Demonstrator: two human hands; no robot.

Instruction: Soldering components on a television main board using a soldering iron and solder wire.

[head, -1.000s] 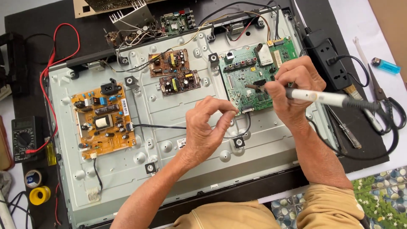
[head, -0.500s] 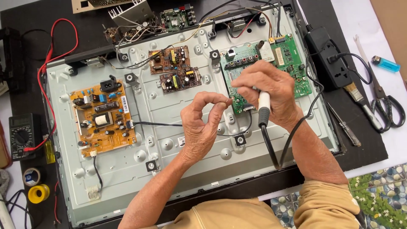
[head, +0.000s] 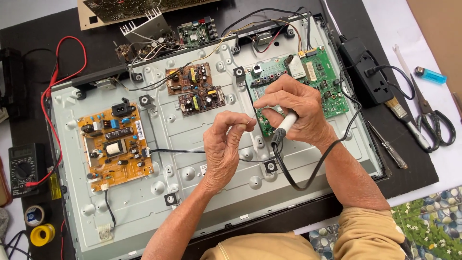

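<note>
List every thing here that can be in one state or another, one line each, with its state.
Right hand: closed around a soldering iron.
Soldering iron: held, tip down on the green board.
Left hand: pinching a thin wire.
Scissors: shut, lying flat.
Power strip: one plug in.
Meter: red lead attached.
Yellow board: mounted on the panel.

— How is the left hand (head: 222, 147) sitting?

— It is reaching up from the lower middle, forearm bare, fingers curling in, thumb and forefinger pinching together at the top.

— And the right hand (head: 293, 111)?

— It is lying just beside it to the right, knuckles up, fingers closing in a pen-like grip, wrist bending down towards a tan sleeve (head: 370, 236).
</note>
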